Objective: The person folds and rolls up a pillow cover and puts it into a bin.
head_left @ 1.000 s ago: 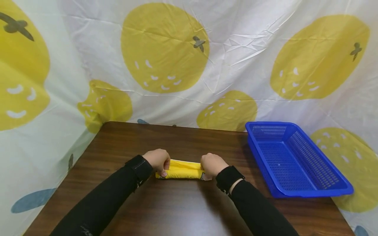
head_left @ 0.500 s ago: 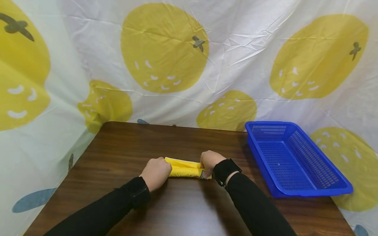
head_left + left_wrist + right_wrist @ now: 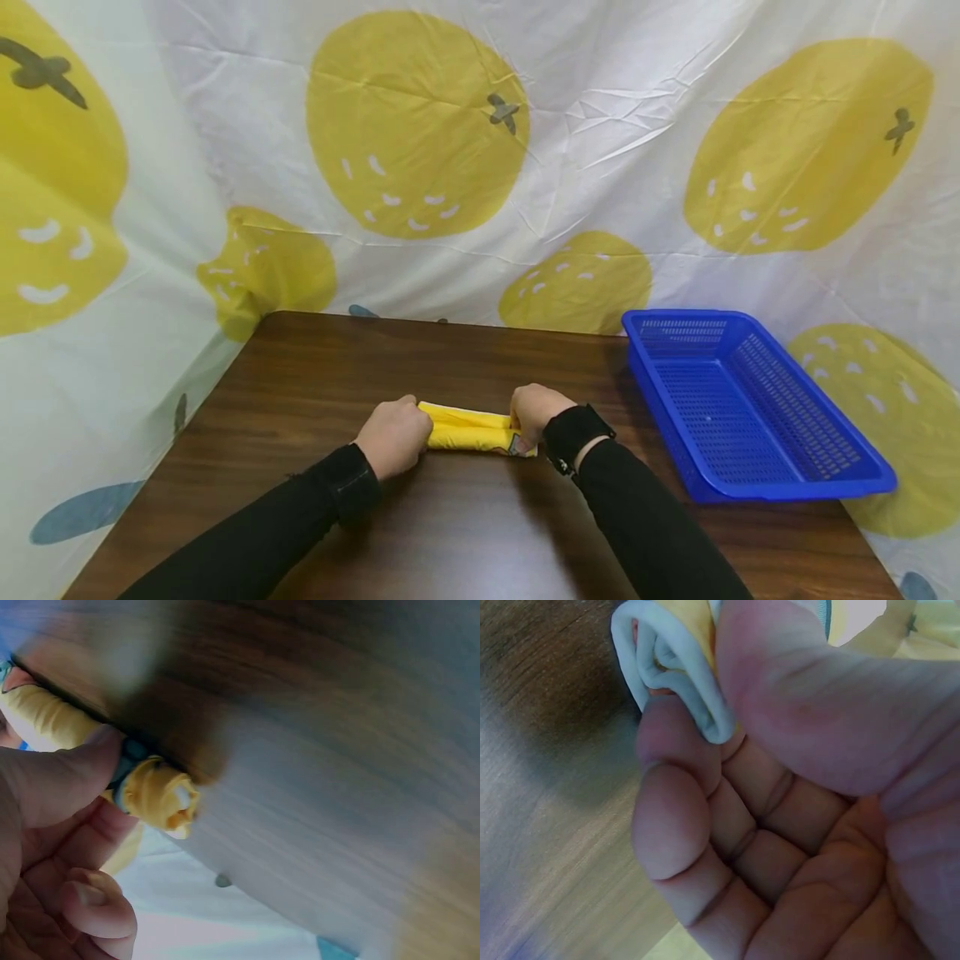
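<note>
A yellow cloth point(image 3: 468, 433) with a white edge and printed patches lies rolled into a narrow strip at mid-table, its far edge forming a flap. My left hand point(image 3: 393, 435) grips the roll's left end. In the left wrist view the thumb presses on top with fingers beneath, and a crumpled yellow tip point(image 3: 161, 796) pokes out past them. My right hand point(image 3: 536, 410) pinches the right end between thumb and fingers. The right wrist view shows that end's folded white-edged layers point(image 3: 694, 619) against a fingertip. Palms partly hide both ends in the head view.
A blue perforated plastic basket point(image 3: 738, 417) stands at the right of the dark wooden table point(image 3: 480, 533). A white curtain point(image 3: 600, 167) printed with yellow fruit hangs behind and along both sides. Dark sleeves and wrist bands cover the forearms.
My left hand has turned and shifted slightly toward me, now gripping the roll's left end from the side. The right hand has barely moved, still at the right end.
</note>
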Available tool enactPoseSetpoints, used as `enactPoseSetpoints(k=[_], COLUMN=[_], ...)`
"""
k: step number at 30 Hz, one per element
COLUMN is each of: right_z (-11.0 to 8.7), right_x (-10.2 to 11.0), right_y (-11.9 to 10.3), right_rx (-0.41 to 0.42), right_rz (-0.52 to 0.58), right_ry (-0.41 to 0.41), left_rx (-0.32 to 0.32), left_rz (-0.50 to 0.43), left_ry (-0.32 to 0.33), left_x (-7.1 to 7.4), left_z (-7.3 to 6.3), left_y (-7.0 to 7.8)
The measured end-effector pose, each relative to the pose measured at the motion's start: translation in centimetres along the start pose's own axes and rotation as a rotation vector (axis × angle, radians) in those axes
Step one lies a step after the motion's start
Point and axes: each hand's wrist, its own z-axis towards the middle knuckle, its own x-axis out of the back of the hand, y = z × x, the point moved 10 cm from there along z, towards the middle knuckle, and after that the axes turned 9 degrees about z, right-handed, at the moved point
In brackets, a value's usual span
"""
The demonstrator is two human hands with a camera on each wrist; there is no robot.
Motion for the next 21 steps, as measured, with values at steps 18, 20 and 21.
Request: enactPoseSetpoints(k=[18, 20, 21], right_z=[-1.8, -2.5, -2.9], right_x=[0.0, 0.2, 0.2], right_y=[0.6, 0.4, 0.2], right_rx=[0.064, 0.069, 0.077], right_rz=[0.027, 0.003, -0.025], right_ry=[0.178, 0.249, 0.286], left_rx=[-0.002, 0.002, 0.003], left_rz=[-0.177, -0.187, -0.193], left_ry=[-0.363, -0.398, -0.411], left_x=[-3.7, -4.1, -4.2], left_z=[4.0, 4.3, 4.5], left_y=[-1.9, -2.0, -2.1])
